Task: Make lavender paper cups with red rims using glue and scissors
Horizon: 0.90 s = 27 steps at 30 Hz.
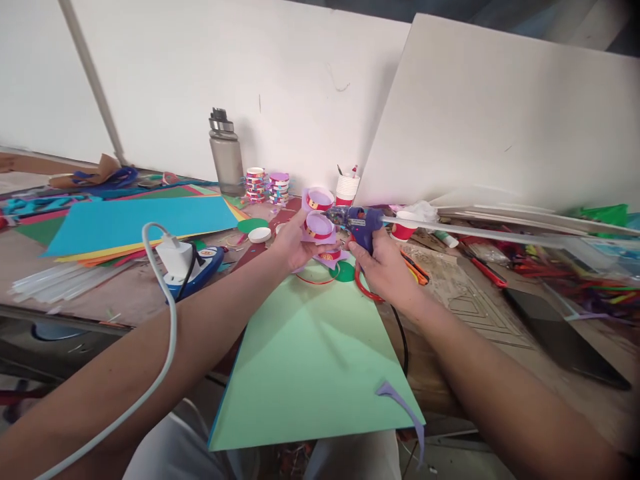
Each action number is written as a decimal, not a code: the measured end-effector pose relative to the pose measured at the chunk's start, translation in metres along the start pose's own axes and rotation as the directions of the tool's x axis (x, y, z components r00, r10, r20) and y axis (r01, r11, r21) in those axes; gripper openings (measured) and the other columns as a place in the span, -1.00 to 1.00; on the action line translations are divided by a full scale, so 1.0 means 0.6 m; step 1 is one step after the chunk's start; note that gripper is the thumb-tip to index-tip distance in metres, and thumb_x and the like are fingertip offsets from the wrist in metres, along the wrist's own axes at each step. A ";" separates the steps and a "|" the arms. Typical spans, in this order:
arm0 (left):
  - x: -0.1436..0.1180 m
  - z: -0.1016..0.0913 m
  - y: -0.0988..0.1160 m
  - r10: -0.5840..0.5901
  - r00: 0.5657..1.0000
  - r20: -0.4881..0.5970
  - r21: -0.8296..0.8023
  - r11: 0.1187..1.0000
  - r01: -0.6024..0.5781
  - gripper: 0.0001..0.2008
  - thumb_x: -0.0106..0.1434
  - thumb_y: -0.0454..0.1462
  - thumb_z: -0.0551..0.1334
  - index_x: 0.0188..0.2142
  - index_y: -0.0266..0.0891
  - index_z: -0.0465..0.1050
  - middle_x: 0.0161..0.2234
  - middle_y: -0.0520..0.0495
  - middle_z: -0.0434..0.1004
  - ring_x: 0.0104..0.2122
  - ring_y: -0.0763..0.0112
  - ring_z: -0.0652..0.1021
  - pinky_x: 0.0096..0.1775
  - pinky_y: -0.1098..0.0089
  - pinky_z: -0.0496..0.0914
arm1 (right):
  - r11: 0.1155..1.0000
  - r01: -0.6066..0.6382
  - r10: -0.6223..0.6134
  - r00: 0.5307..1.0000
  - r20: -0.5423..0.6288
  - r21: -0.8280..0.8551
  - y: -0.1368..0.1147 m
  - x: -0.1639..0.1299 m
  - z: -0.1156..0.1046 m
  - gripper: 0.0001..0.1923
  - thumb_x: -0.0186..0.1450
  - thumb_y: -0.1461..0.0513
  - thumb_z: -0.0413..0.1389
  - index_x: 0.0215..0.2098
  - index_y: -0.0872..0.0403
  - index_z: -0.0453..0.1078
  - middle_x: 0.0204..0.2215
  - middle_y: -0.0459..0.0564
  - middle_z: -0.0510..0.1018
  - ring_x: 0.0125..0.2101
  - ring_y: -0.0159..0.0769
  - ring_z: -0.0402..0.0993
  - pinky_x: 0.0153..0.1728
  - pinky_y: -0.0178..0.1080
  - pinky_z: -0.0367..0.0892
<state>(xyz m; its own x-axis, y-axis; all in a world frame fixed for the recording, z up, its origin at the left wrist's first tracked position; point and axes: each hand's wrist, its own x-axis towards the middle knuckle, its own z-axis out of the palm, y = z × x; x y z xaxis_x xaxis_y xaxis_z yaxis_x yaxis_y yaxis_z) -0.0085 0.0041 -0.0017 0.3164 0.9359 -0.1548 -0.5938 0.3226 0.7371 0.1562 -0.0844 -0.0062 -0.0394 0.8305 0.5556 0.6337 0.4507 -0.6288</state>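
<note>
My left hand [291, 245] is closed on a purple paper piece [319, 227] that carries round, shallow cup-like pieces with red and yellow bands. In my right hand [384, 265] is a dark blue hot glue gun [364, 225], its nozzle end close to the purple piece. A long translucent glue stick [450, 230] sticks out of the gun's back toward the right. Below the hands lies a light green paper sheet [310, 360], with a dark green paper circle [343, 272] and another banded piece [330, 256] near its far end.
Coloured paper sheets [145, 220], spare glue sticks [60, 277] and a blue power strip with a white plug [175, 257] lie at left. Behind stand a bottle [225, 157] and stacked banded cup pieces [255, 185]. A utility knife [487, 272] and black board [560, 333] are at right.
</note>
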 end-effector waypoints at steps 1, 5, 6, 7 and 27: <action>-0.003 0.002 -0.002 0.000 1.000 0.019 0.020 1.000 -0.001 -0.60 0.44 -0.15 0.14 0.20 -0.23 0.37 -0.16 -0.24 0.66 -0.28 0.12 0.68 -0.18 0.00 0.62 | 1.000 0.007 -0.007 1.000 0.004 -0.010 0.001 0.000 0.001 -0.70 0.37 0.13 0.05 0.03 0.04 0.32 -0.13 0.13 0.56 -0.12 -0.02 0.49 -0.04 0.02 0.42; -0.017 0.015 -0.006 -0.013 0.997 0.077 0.049 0.999 0.009 -0.62 0.45 -0.20 0.11 0.18 -0.28 0.39 -0.23 -0.22 0.67 -0.31 0.14 0.68 -0.18 0.02 0.62 | 0.996 0.067 -0.068 0.998 -0.010 -0.055 0.005 -0.001 0.004 -0.64 0.40 0.12 0.06 0.12 0.06 0.31 -0.08 0.15 0.56 -0.07 0.00 0.47 0.00 0.05 0.40; -0.020 0.017 -0.007 -0.018 0.997 0.079 0.039 0.999 0.015 -0.64 0.45 -0.21 0.10 0.16 -0.29 0.40 -0.24 -0.22 0.67 -0.31 0.15 0.68 -0.18 0.03 0.62 | 0.994 0.085 -0.087 0.996 -0.019 -0.063 0.007 -0.001 0.005 -0.64 0.40 0.12 0.06 0.12 0.06 0.32 -0.06 0.17 0.56 -0.04 0.02 0.45 0.04 0.07 0.38; -0.022 0.019 -0.007 -0.022 0.997 0.075 0.027 0.999 0.020 -0.65 0.46 -0.21 0.09 0.13 -0.30 0.42 -0.25 -0.20 0.67 -0.32 0.16 0.68 -0.17 0.03 0.62 | 0.993 0.097 -0.099 0.995 -0.025 -0.069 0.008 -0.001 0.005 -0.64 0.40 0.12 0.06 0.12 0.07 0.32 -0.05 0.19 0.56 -0.01 0.04 0.44 0.06 0.09 0.37; -0.029 0.025 -0.015 0.069 0.996 0.050 -0.020 0.997 -0.068 -0.74 0.43 -0.18 0.16 -0.03 -0.27 0.50 -0.21 -0.18 0.65 -0.20 0.15 0.66 -0.06 -0.04 0.59 | 0.993 0.008 -0.023 0.991 -0.129 -0.119 0.017 -0.004 0.010 -0.66 0.40 0.11 0.06 0.09 0.05 0.36 -0.02 0.23 0.58 0.01 0.10 0.49 0.08 0.17 0.38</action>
<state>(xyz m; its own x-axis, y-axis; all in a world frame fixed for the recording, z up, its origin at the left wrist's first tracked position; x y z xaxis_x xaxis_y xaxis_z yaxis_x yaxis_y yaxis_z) 0.0024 -0.0174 0.0045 0.3113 0.9477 -0.0701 -0.6289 0.2608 0.7324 0.1584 -0.0799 -0.0172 0.0454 0.7708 0.6355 0.7204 0.4154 -0.5553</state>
